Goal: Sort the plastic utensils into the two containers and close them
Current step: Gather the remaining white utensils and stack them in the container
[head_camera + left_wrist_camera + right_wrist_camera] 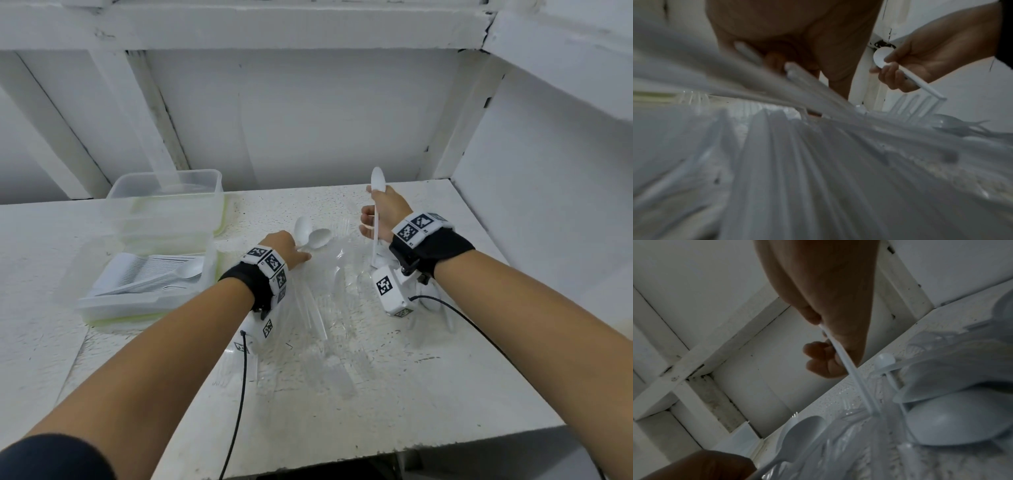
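Your left hand (286, 250) hides its own fingertips in the head view, so you cannot tell whether they hold the two white spoons (312, 234). The left wrist view blurs the clear forks (797, 162) into streaks. The wrist camera (394, 291) covers utensils on the worktop (428, 394).

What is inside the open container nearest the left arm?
The near container holds white spoons lying flat, bowls toward the pile, on what looks like a ribbed lid or stacked handles. Anything beneath them is covered and cannot be seen.
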Motion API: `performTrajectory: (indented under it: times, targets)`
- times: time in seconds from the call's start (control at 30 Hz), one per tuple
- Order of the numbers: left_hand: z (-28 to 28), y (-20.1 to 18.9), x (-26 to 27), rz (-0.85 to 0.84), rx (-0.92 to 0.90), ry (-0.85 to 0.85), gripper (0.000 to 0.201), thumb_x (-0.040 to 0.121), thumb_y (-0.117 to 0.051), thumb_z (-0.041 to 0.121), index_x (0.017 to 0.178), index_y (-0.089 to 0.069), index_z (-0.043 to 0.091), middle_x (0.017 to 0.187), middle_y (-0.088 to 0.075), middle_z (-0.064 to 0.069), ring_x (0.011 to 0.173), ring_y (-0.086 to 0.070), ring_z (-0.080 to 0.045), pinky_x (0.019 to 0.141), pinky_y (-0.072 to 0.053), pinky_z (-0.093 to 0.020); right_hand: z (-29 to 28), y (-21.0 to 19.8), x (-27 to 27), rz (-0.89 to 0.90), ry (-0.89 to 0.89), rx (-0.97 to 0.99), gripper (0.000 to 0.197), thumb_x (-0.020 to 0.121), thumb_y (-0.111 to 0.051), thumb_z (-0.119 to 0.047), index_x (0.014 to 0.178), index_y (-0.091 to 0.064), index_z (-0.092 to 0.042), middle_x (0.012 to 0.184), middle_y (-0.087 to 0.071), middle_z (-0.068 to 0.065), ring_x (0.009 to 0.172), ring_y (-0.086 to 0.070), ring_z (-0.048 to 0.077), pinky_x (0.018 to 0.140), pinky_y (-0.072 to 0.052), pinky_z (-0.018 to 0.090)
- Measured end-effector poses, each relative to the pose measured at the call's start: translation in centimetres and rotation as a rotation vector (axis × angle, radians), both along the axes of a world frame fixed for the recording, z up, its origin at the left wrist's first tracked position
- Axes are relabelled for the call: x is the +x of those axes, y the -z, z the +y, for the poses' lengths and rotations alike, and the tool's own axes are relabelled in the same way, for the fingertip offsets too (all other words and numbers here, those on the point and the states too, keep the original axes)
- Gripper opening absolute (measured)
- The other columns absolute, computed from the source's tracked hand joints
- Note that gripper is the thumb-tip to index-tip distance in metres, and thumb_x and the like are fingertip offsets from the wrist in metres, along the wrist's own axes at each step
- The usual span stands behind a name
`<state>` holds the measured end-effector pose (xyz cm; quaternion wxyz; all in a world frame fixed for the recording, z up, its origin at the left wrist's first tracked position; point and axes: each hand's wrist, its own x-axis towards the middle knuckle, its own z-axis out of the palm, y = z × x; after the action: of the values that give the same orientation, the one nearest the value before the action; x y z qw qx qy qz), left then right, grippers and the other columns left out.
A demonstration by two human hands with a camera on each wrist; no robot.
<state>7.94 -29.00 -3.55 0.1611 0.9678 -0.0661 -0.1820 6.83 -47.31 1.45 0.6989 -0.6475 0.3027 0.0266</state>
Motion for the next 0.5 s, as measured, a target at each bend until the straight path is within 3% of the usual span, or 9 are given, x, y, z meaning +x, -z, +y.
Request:
performTrajectory:
  times: [0.07, 0.1, 0.13, 0.17, 0.23, 0.3, 0.37, 0.43, 0.5]
  targets:
    - [-0.1, 0.2, 0.0, -0.014, 0.018, 0.005, 0.037, 0.088, -0.059, 0.038, 0.064, -0.043, 0.014, 0.061, -0.043, 0.002, 0.052, -0.039, -0.009, 0.046, -0.026, -0.021, -0.9, 0.2, -0.4, -0.002, -0.064, -0.046, 0.018, 0.099, -0.03, -0.035, 0.116, -0.031, -0.038, 0.074, -0.044, 0.005, 0.052, -0.039, 0.012, 0.047, -0.037, 0.02]
    - [-0.1, 0.2, 0.0, -0.014, 0.004, -0.01, 0.035, 0.088, -0.059, 0.035, 0.063, -0.042, 0.015, 0.062, -0.043, 0.001, 0.052, -0.04, -0.009, 0.046, -0.027, -0.021, -1.5, 0.2, -0.4, 0.002, -0.105, -0.089, 0.02, 0.098, -0.03, -0.038, 0.118, -0.029, -0.04, 0.073, -0.042, 0.004, 0.049, -0.034, 0.01, 0.042, -0.032, 0.017]
    - [-0.1, 0.0, -0.1, -0.011, -0.019, -0.029, 0.034, 0.087, -0.058, 0.031, 0.063, -0.041, 0.015, 0.062, -0.044, 0.001, 0.053, -0.04, -0.01, 0.046, -0.027, -0.021, -2.0, 0.1, -0.3, 0.007, -0.14, -0.131, 0.021, 0.098, -0.035, -0.036, 0.119, -0.033, -0.032, 0.07, -0.04, 0.003, 0.047, -0.031, 0.009, 0.039, -0.028, 0.014]
    - [0.0, -0.2, -0.1, -0.014, -0.047, -0.05, 0.032, 0.088, -0.058, 0.03, 0.063, -0.042, 0.015, 0.062, -0.045, 0.001, 0.053, -0.041, -0.01, 0.047, -0.028, -0.022, -2.7, 0.1, -0.1, 0.015, -0.148, -0.17, 0.017, 0.098, -0.041, -0.03, 0.111, -0.039, -0.019, 0.068, -0.038, 0.003, 0.046, -0.029, 0.009, 0.036, -0.025, 0.014]
    - [0.4, -0.7, -0.1, -0.045, -0.13, -0.094, 0.03, 0.089, -0.055, 0.028, 0.064, -0.046, 0.014, 0.063, -0.046, 0.001, 0.056, -0.042, -0.012, 0.048, -0.029, -0.022, -3.8, 0.0, 0.2, 0.033, -0.139, -0.222, 0.01, 0.093, -0.051, -0.013, 0.087, -0.046, -0.007, 0.063, -0.037, 0.004, 0.048, -0.033, 0.01, 0.035, -0.028, 0.015]
    - [1.0, -1.3, -0.2, -0.093, -0.248, -0.138, 0.021, 0.09, -0.052, 0.025, 0.074, -0.053, 0.01, 0.07, -0.052, -0.003, 0.061, -0.046, -0.016, 0.05, -0.03, -0.022, -4.7, -0.2, 0.4, 0.088, -0.164, -0.282, 0.009, 0.089, -0.058, -0.011, 0.085, -0.054, -0.005, 0.062, -0.043, 0.005, 0.05, -0.04, 0.013, 0.042, -0.038, 0.021]
    - [1.8, -1.7, -0.3, -0.13, -0.362, -0.177, 0.016, 0.09, -0.05, 0.022, 0.084, -0.058, 0.009, 0.083, -0.061, -0.008, 0.067, -0.049, -0.018, 0.053, -0.032, -0.023, -4.8, -0.4, 0.3, 0.157, -0.23, -0.353, 0.008, 0.088, -0.06, -0.019, 0.09, -0.059, -0.011, 0.065, -0.047, 0.004, 0.052, -0.042, 0.013, 0.048, -0.039, 0.023]
    - [2.6, -2.0, -0.4, -0.17, -0.457, -0.219, 0.015, 0.09, -0.049, 0.02, 0.084, -0.058, 0.009, 0.09, -0.065, -0.012, 0.064, -0.048, -0.016, 0.054, -0.033, -0.024, -4.8, -0.3, 0.6, 0.235, -0.374, -0.57, 0.012, 0.091, -0.055, -0.021, 0.097, -0.059, -0.012, 0.071, -0.051, 0.006, 0.053, -0.04, 0.013, 0.049, -0.034, 0.021]
    - [3.3, -2.5, -0.6, -0.218, -0.552, -0.296, 0.015, 0.089, -0.047, 0.017, 0.077, -0.053, 0.011, 0.09, -0.066, -0.012, 0.057, -0.043, -0.013, 0.052, -0.033, -0.026, -4.6, 0.1, 1.0, 0.27, -0.473, -0.833, 0.019, 0.09, -0.055, -0.023, 0.097, -0.06, -0.007, 0.088, -0.061, 0.011, 0.062, -0.047, 0.018, 0.059, -0.041, 0.024]
